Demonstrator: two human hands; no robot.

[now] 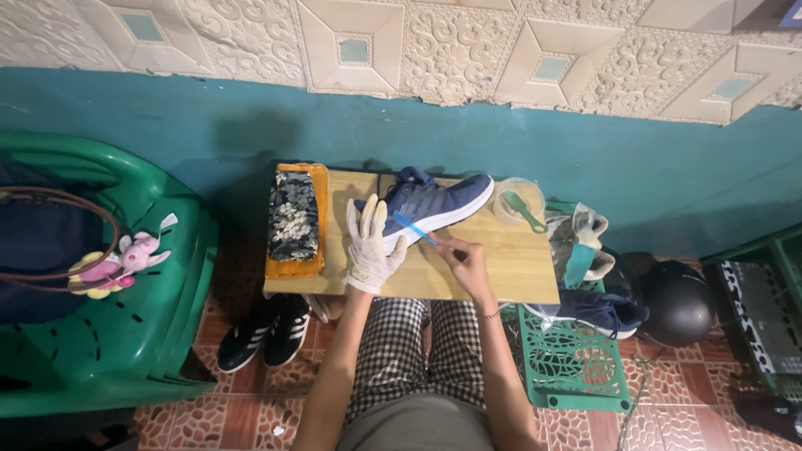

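A blue sneaker with a white sole (434,205) lies on its side on a small wooden table (510,267). My left hand (370,242), in a white glove, presses flat on the shoe's near end. My right hand (464,259), bare, pinches the handle of a blue toothbrush (413,227); its head rests against the shoe's white sole.
A folded floral cloth on an orange towel (295,219) covers the table's left end. A clear bowl with a green brush (520,202) stands at the right. A green crate (572,359) holds another blue sneaker (606,311). Black sneakers (266,332), a green plastic chair (100,284) and a black helmet (677,301) surround.
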